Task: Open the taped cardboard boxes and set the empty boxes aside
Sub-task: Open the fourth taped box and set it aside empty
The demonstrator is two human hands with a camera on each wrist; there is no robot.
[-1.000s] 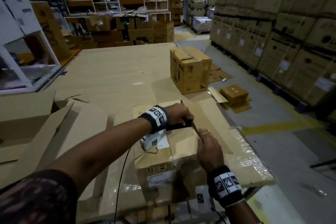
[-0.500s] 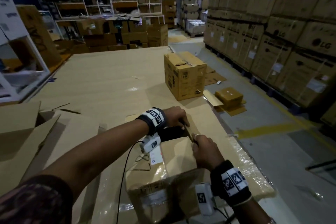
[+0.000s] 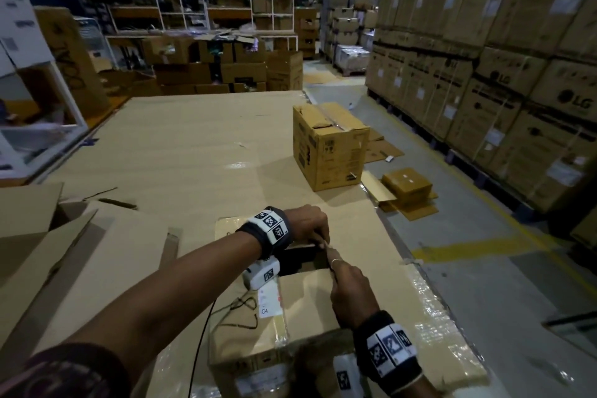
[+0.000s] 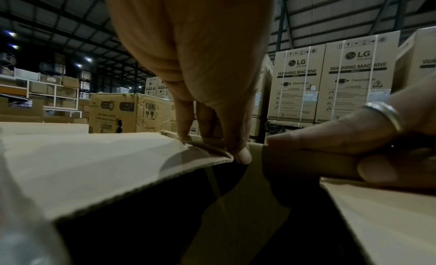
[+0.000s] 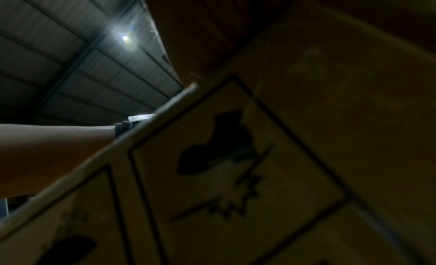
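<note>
Near cardboard box (image 3: 290, 310) at the counter's (image 3: 193, 152) front edge, top flaps parted over a dark gap: left hand (image 3: 307, 223) pinches the far flap's edge, right hand (image 3: 350, 291) grips the near flap, second taped box (image 3: 329, 145) standing well apart behind.

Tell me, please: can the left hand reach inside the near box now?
Probably yes. The left hand already pinches the far flap, lifted off the near box, leaving a dark gap beneath. The right hand holds the near flap aside.
</note>
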